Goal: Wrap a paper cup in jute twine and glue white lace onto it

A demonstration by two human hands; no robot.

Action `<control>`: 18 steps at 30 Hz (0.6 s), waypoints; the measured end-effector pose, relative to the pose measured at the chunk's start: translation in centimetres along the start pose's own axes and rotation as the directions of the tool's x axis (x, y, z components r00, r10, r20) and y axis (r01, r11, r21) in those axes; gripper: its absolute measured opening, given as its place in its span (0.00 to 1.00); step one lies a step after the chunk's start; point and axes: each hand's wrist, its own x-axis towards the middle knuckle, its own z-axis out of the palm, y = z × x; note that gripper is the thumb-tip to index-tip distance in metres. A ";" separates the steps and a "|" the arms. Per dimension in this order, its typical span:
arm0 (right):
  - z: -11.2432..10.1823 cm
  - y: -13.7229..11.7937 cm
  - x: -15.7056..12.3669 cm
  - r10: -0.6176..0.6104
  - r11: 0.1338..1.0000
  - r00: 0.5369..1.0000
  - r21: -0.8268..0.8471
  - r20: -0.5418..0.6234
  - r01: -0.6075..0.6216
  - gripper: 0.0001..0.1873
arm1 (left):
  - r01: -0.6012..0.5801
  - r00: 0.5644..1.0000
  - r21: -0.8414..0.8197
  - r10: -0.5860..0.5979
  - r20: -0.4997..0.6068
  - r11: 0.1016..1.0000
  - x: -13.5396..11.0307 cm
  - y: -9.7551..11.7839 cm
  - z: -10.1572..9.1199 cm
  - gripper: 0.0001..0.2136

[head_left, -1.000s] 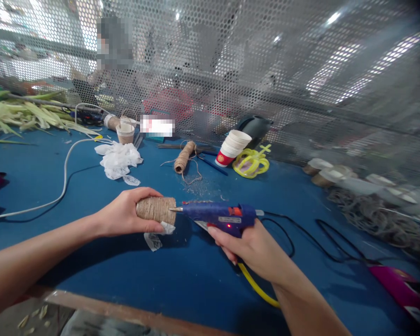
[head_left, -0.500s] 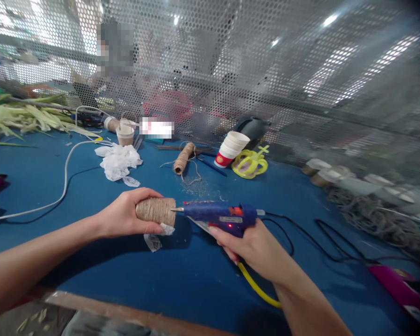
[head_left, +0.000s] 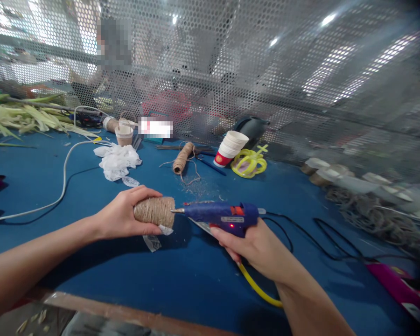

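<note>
My left hand point(head_left: 129, 212) is closed around a twine-wrapped cup point(head_left: 156, 212) lying sideways above the table. A strip of white lace point(head_left: 151, 242) hangs from the cup's lower edge. My right hand point(head_left: 252, 247) grips a blue hot glue gun point(head_left: 219, 215) with a small red light glowing on its side. The gun's metal nozzle points left and meets the cup's right-hand rim. From the gun's lower end a yellow glue stick point(head_left: 261, 289) curves down, and a black cord leaves its back.
Crumpled white lace point(head_left: 117, 161), a twine roll point(head_left: 184, 157), stacked paper cups point(head_left: 231, 148) and a yellow crown-shaped piece point(head_left: 248, 163) sit farther back on the blue table point(head_left: 189, 280). Pale husks point(head_left: 28, 116) lie back left. A perforated metal screen point(head_left: 203, 60) stands behind.
Almost nothing differs. The cup and my left hand sit very slightly farther left, and the glue gun's nozzle stays at the cup's rim.
</note>
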 end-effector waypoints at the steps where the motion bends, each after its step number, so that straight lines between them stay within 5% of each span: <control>1: 0.0 0.0 0.0 0.001 1.000 1.000 0.005 0.000 -0.001 0.20 | -0.004 1.000 0.003 0.004 -0.001 1.000 0.0 0.0 0.0 0.27; 9: 0.0 0.1 0.2 -0.024 1.000 0.999 0.017 -0.035 0.025 0.21 | -0.079 0.997 0.044 0.079 0.004 0.996 -0.3 0.3 0.0 0.27; 18: 0.0 0.0 -0.1 -0.016 1.000 1.000 -0.006 -0.018 0.016 0.20 | 0.012 1.000 -0.046 -0.012 -0.008 0.999 -0.1 0.0 0.0 0.27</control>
